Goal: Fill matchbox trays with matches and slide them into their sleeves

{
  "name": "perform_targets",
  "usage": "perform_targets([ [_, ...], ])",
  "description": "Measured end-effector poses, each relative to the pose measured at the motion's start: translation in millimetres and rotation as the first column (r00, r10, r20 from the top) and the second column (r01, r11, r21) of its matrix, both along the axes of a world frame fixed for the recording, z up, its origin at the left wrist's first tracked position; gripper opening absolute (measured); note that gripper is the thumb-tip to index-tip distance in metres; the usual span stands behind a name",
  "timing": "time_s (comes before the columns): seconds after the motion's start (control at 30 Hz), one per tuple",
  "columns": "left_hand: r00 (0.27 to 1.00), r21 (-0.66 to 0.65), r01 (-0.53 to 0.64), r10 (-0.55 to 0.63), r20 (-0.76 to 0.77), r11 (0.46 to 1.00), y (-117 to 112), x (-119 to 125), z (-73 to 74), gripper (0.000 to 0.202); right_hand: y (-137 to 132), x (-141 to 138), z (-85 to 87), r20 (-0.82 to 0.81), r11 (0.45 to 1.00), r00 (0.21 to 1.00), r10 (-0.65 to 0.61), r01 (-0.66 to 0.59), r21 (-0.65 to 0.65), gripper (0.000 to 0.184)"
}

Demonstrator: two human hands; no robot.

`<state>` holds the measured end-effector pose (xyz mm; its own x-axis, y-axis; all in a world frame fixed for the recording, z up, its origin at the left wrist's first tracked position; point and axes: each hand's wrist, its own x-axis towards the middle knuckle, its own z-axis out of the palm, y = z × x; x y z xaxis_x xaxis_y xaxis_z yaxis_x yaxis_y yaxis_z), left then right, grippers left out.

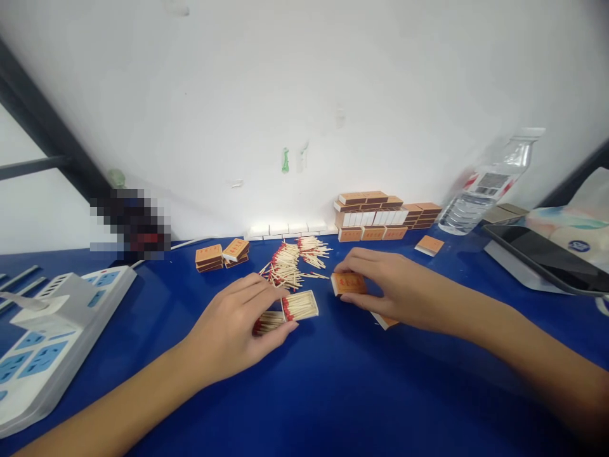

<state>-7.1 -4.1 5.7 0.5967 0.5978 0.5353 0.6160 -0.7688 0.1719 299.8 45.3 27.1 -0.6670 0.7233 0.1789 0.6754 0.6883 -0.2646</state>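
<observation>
My left hand (pixel 233 327) grips the near end of a white matchbox tray (pixel 301 306) filled with red-tipped matches, between thumb and fingers. More matches (pixel 269 322) lie beneath that hand, partly hidden by it. Opposite, my right hand (pixel 397 282) pinches an orange matchbox sleeve (pixel 349 284) with its end facing the tray; a gap separates the two. Below the right hand another orange-and-white box piece (pixel 384 321) shows in part on the blue table. A loose heap of matches (pixel 286 265) lies just behind the tray.
Orange matchboxes (pixel 209 256) sit in small piles at left; a larger stack (pixel 371 216) and a row of white trays (pixel 285 229) line the wall. A power strip (pixel 71 343), a tilted water bottle (pixel 480 190), a phone (pixel 547 254) and a flat sleeve (pixel 429 245) flank the hands.
</observation>
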Motion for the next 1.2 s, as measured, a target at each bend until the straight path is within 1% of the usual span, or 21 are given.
perform_targets([
  [0.07, 1.0, 0.009, 0.007, -0.007, 0.009, 1.0, 0, 0, -0.4, 0.027, -6, -6, 2.3, -0.063, 0.998, 0.997, 0.046, -0.045, 0.032, 0.022],
  [0.17, 1.0, 0.012, 0.019, -0.019, 0.018, 1.0, 0, 0, -1.0, 0.029, -13, -13, 1.5, -0.088, 0.991, 0.989, 0.122, -0.116, 0.064, 0.022],
  [0.27, 0.999, 0.014, 0.029, -0.03, 0.022, 0.999, 0, -1, -1.7, 0.03, -16, -17, -1.6, -0.094, 0.984, 0.98, 0.174, -0.168, 0.065, 0.022],
  [0.37, 0.999, 0.014, 0.03, -0.03, 0.024, 0.999, 0, -1, -2.3, 0.031, -19, -19, -4.3, -0.117, 0.979, 0.973, 0.2, -0.194, 0.056, 0.025],
  [0.5, 0.998, 0.034, 0.049, -0.05, 0.026, 0.998, 1, -2, -2.6, 0.032, -20, -21, -8.0, -0.165, 0.976, 0.962, 0.217, -0.21, 0.058, 0.028],
  [0.67, 0.998, 0.071, 0.055, -0.058, 0.036, 0.996, 3, -2, -1.8, 0.032, -20, -22, -9.7, -0.228, 0.971, 0.946, 0.232, -0.213, 0.108, 0.031],
  [0.87, 0.998, 0.067, 0.058, -0.06, 0.018, 0.996, 2, -2, -0.9, 0.03, -24, -23, -9.6, -0.194, 0.959, 0.947, 0.255, -0.223, 0.174, 0.031],
  [1.0, 0.998, 0.032, 0.056, -0.056, 0.009, 0.998, 1, -1, -1.8, 0.033, -27, -25, -8.6, -0.177, 0.958, 0.953, 0.247, -0.213, 0.19, 0.029],
  [1.1, 0.996, 0.056, 0.082, -0.083, 0.015, 0.995, 1, -1, -1.7, 0.039, -28, -26, -6.4, -0.171, 0.952, 0.952, 0.254, -0.215, 0.217, 0.028],
  [1.2, 0.996, 0.073, 0.089, -0.091, 0.021, 0.993, 1, 0, -0.1, 0.039, -30, -27, -5.2, -0.156, 0.944, 0.95, 0.27, -0.229, 0.237, 0.026],
])
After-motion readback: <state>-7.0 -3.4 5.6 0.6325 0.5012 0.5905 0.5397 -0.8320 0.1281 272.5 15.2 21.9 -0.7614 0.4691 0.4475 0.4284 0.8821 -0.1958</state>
